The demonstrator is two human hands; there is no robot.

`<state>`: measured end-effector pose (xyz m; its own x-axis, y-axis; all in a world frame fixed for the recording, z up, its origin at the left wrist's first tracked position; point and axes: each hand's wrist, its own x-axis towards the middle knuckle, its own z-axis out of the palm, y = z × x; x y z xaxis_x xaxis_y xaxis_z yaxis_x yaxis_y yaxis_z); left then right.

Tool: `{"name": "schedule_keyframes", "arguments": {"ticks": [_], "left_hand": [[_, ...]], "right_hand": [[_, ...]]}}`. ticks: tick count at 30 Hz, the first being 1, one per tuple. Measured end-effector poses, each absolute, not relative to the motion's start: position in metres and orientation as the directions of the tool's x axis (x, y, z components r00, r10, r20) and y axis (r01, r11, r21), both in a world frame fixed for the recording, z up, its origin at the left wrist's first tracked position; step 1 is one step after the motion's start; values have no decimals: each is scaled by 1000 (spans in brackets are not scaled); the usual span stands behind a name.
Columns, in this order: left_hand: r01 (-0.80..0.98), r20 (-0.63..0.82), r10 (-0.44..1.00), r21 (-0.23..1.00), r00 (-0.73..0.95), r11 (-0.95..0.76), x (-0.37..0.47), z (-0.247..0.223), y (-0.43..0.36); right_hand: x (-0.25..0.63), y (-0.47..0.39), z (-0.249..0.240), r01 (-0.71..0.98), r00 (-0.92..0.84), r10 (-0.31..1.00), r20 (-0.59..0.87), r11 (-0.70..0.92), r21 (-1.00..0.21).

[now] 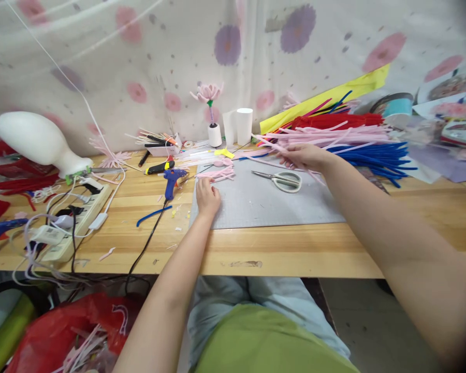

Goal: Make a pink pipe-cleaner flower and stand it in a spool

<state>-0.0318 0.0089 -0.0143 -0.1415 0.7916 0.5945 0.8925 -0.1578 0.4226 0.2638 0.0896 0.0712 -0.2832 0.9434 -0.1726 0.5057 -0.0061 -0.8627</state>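
Observation:
My left hand rests at the left part of the grey cutting mat, its fingers curled just in front of short pink fuzzy pieces; whatever it may hold is hidden. Over the mat's right side, my right hand pinches a pink fuzzy stem beside the bundle of pink stems. Between the hands lie scissors with pale handles. Blue stems spread to the right of my right hand, and red stems lie behind the pink ones.
A blue glue gun with a black cord lies left of the mat. Behind stand a pink flower in a white pot and a white cylinder. A power strip and a white foam form are at left.

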Motion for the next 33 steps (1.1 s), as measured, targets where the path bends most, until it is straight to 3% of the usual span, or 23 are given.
{"name": "schedule_keyframes", "arguments": {"ticks": [2, 4, 8, 14, 18, 22, 26, 29, 31, 33], "left_hand": [[901, 638, 750, 411, -175, -140, -33, -13, 9], [909, 678, 712, 393, -185, -138, -32, -9, 9], [923, 683, 730, 294, -20, -250, -26, 2, 6], [883, 479, 807, 127, 345, -453, -28, 12, 0], [908, 403, 836, 30, 372, -419, -38, 12, -6], [922, 366, 863, 28, 350, -386, -43, 10, -9], [941, 194, 949, 183, 249, -284, -39, 12, -7], [874, 104, 985, 457, 135, -168, -28, 16, -6], [693, 7, 998, 719, 68, -52, -15, 19, -7], [358, -185, 981, 921, 56, 153, -1, 23, -9]], "right_hand": [[257, 79, 75, 515, -463, 835, -297, -19, -857], [248, 70, 75, 593, -534, 740, -409, -17, -805], [232, 62, 63, 640, -625, 594, -507, 17, -769], [223, 57, 48, 591, -695, 510, -507, 4, -807], [227, 56, 48, 537, -722, 522, -455, 8, -843], [229, 57, 47, 489, -744, 512, -430, -22, -872], [226, 60, 45, 268, -746, 586, -315, -169, -949], [214, 62, 44, -32, -724, 665, -186, -302, -953], [201, 61, 46, -194, -681, 719, -139, -360, -913], [185, 59, 49, -315, -621, 776, -108, -373, -872]]}}
